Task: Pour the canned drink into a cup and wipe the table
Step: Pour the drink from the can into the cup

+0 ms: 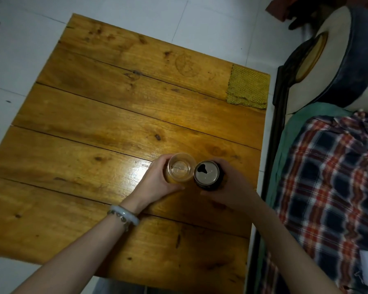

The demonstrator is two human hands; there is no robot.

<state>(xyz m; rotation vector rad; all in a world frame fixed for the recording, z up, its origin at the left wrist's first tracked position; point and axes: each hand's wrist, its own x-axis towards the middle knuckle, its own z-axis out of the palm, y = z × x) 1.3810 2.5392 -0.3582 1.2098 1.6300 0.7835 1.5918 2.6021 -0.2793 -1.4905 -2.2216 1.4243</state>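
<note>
A clear plastic cup [180,168] stands upright on the wooden table [106,128], near its right side. My left hand [155,183] wraps around the cup from the left. Right beside it, touching its rim, is a dark can [207,174] with its silver top opened; it stands upright. My right hand [227,185] grips the can from the right. I cannot tell whether the cup holds any drink. A yellow-green woven cloth [248,87] lies flat at the table's far right corner.
White tiled floor [19,60] surrounds the table on the left and far sides. To the right is a bed with a plaid fabric [327,179] and a green sheet. A dark round cushion [348,60] lies beyond it.
</note>
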